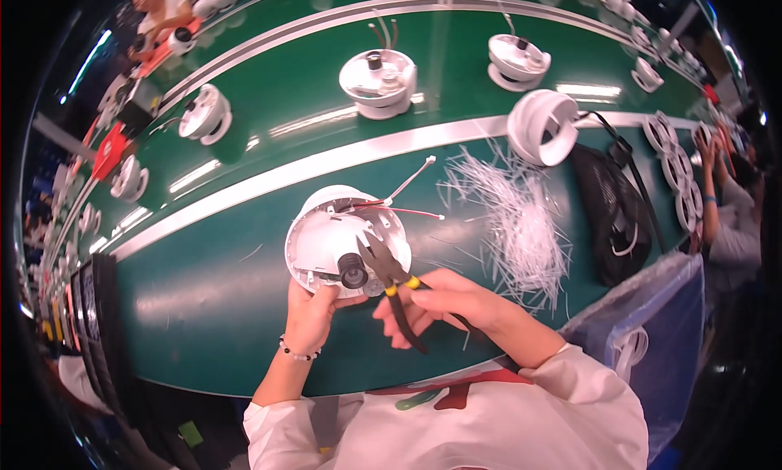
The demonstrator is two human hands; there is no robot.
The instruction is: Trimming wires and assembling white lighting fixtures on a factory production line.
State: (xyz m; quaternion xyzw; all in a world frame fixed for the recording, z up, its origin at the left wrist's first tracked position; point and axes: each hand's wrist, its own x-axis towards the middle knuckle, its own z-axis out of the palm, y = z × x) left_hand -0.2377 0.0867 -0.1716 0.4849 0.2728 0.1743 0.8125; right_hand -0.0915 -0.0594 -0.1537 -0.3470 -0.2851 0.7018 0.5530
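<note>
A white round dome camera body with a black lens is tilted up off the green bench in front of me. My left hand grips its lower rim, with the thumb on the near edge. Thin wires with white plugs stick out from its far right side. My right hand is closed on a pair of cutting pliers with dark, yellow-banded handles. Their jaws are parted over the body, just right of the lens. Whether the jaws touch anything there I cannot tell.
A heap of clipped white plastic strips lies to the right. Behind it stand a white camera housing and a black mesh bag. A blue bin is at the right edge. More cameras sit on the green belt beyond.
</note>
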